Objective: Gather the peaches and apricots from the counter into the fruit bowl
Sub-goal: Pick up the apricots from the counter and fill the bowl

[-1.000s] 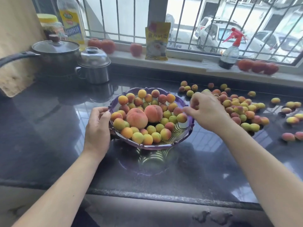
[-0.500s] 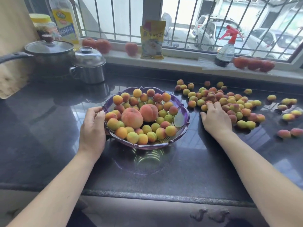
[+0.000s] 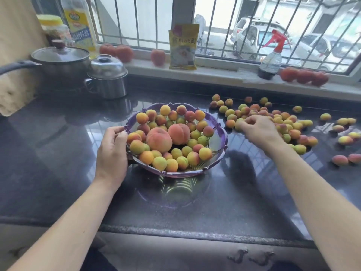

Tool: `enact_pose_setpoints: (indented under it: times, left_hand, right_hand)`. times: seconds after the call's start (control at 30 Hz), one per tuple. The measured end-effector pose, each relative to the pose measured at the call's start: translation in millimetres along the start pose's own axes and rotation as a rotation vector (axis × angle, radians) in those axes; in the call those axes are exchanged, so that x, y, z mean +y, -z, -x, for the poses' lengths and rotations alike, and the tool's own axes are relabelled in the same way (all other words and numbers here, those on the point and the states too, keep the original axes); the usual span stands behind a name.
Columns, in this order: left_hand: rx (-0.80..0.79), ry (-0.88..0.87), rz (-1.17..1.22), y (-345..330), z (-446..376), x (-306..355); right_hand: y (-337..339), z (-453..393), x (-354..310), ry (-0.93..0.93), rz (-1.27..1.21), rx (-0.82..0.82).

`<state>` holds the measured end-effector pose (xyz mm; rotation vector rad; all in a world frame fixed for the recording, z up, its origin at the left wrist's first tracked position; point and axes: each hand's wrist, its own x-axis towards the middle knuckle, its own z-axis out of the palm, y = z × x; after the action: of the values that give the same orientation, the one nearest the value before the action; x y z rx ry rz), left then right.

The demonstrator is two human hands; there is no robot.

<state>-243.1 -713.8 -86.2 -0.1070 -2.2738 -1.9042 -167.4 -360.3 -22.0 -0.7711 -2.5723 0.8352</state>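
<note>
A purple glass fruit bowl (image 3: 221, 133) stands mid-counter, holding two large peaches (image 3: 159, 139) and several small apricots. My left hand (image 3: 112, 151) grips the bowl's left rim. A heap of loose apricots (image 3: 285, 122) lies on the dark counter to the right of the bowl. My right hand (image 3: 257, 130) hovers at the heap's left edge, its fingers curled around a yellow-green apricot (image 3: 239, 124). More apricots (image 3: 344, 140) are scattered toward the far right.
A lidded black pan (image 3: 60, 63) and a steel pot (image 3: 107, 79) stand at the back left. The window sill holds a yellow packet (image 3: 182, 47), a spray bottle (image 3: 270, 59), an oil bottle (image 3: 80, 24) and red fruit (image 3: 304, 76). The counter's front edge (image 3: 175, 231) runs below.
My right hand went from the bowl's right rim out to the heap, lay flat there, and now has its fingers closed on an apricot. My left hand kept its hold on the rim.
</note>
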Motion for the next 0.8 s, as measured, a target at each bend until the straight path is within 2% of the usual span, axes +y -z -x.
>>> enact_pose_setpoints:
  times: [0.03, 0.1, 0.17, 0.23, 0.3, 0.37, 0.43, 0.5, 0.6, 0.73, 0.8]
  left_hand:
    - [0.003, 0.001, 0.000, -0.1, -0.1, -0.2]
    - [0.003, 0.007, 0.005, -0.6, -0.6, 0.0]
    - [0.000, 0.003, 0.008, -0.6, -0.5, 0.3]
    - [0.006, 0.000, 0.012, -0.5, -0.5, -0.6]
    - [0.012, 0.009, 0.015, 0.8, -0.2, -3.8]
    - [0.009, 0.013, 0.023, 1.6, -0.6, -6.5]
    - [0.003, 0.012, 0.028, 1.7, -0.5, -4.9]
    - [-0.003, 0.002, 0.024, 0.4, -0.4, -2.4]
    - [-0.017, -0.008, 0.001, -1.5, 0.8, 1.1]
    - [-0.017, 0.012, 0.017, -1.4, -0.3, -0.4]
    - [-0.011, 0.010, 0.017, -1.5, -0.2, 0.4]
  right_hand:
    - [8.9, 9.3, -13.1, 0.053, -0.157, -0.035]
    - [19.9, 30.0, -39.5, 0.260, -0.149, -0.144]
    - [13.3, 40.5, -54.5, 0.418, 0.124, -0.262]
    - [-0.2, 40.2, -58.6, 0.480, 0.396, -0.303]
    - [-7.5, 35.3, -59.6, 0.467, 0.425, -0.274]
    - [-5.5, 30.4, -56.9, 0.385, 0.225, -0.201]
    - [-4.0, 15.4, -42.1, 0.275, 0.080, -0.015]
    - [-8.9, -2.3, -17.7, 0.174, 0.144, 0.125]
    - [-29.3, -16.2, 13.1, 0.118, 0.276, 0.087]
    - [-60.3, -22.1, 18.2, 0.297, 0.419, 0.002]
    - [-67.1, -29.2, 17.9, 0.316, 0.508, -0.002]
